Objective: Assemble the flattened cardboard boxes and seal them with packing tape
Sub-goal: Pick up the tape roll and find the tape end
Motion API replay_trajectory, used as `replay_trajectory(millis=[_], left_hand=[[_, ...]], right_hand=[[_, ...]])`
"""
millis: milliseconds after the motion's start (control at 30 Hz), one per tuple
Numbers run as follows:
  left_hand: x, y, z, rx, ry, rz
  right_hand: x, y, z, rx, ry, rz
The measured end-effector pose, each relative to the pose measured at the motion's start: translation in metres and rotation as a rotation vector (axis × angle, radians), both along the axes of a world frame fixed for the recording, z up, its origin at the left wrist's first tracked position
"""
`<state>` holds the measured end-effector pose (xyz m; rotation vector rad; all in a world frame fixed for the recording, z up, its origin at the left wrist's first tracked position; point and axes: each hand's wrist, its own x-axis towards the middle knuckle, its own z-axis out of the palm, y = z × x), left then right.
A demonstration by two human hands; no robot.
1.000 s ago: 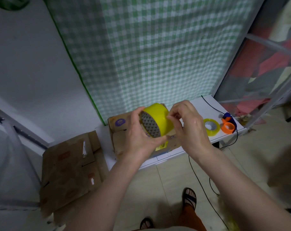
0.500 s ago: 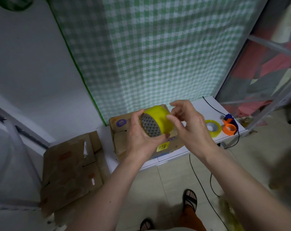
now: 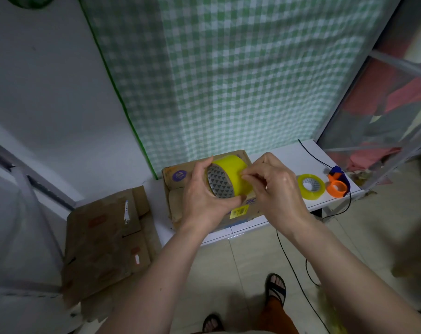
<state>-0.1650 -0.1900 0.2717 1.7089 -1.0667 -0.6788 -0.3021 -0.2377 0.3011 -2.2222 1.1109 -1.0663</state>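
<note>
Right hand [image 3: 275, 186] fingertips now down on yellow tape roll [image 3: 228, 175], pinching at it, left hand [image 3: 202, 196] grip clamped round roll

The hands hide much of the cardboard box [image 3: 173, 189]; its yellow label [image 3: 239, 210] is unreadable.

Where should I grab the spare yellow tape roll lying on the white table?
The spare tape roll lies flat with its core opening up, the orange dispenser close on its right. Probably come from above: one finger into the core, thumb on the outer wall on its near or left side.
</note>
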Motion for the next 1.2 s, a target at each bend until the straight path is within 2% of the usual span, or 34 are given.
replay_trajectory(millis=[233, 400, 500, 600, 667, 767, 833, 900, 1000, 1100, 1200], left_hand=[[0.007, 0.004, 0.005, 0.094, 0.178, -0.07], [0.017, 0.001, 0.006, 0.145, 0.267, -0.033], [0.038, -0.001, 0.007, 0.187, 0.274, 0.013], [0.05, -0.001, 0.006, 0.327, 0.252, -0.196], [0.048, 0.003, 0.003, 0.433, 0.267, -0.329], [0.041, 0.008, 0.004, 0.504, 0.142, -0.355], [0.038, 0.008, 0.005, 0.432, 0.082, -0.278], [0.035, 0.009, 0.007, 0.229, -0.055, -0.184], [0.026, 0.007, 0.009, -0.016, -0.099, -0.239], [0.018, 0.003, 0.003, -0.096, -0.07, -0.213], [0.023, -0.002, -0.004, -0.096, -0.059, -0.153]], right_hand=[[-0.004, 0.001, -0.003, -0.004, 0.028, 0.07], [-0.006, 0.0, 0.003, 0.001, -0.016, 0.133], [-0.001, 0.006, 0.0, 0.126, -0.078, 0.21], [0.004, 0.001, -0.001, 0.355, -0.293, 0.15], [0.003, -0.004, 0.001, 0.428, -0.331, 0.129], [0.004, -0.005, 0.003, 0.481, -0.343, 0.16], [0.007, -0.004, 0.001, 0.486, -0.338, 0.205], [0.01, -0.004, -0.002, 0.48, -0.31, 0.219], [0.014, -0.005, -0.003, 0.456, -0.284, 0.202], [0.015, -0.006, -0.001, 0.41, -0.249, 0.205], [0.017, -0.007, -0.001, 0.377, -0.165, 0.205]])
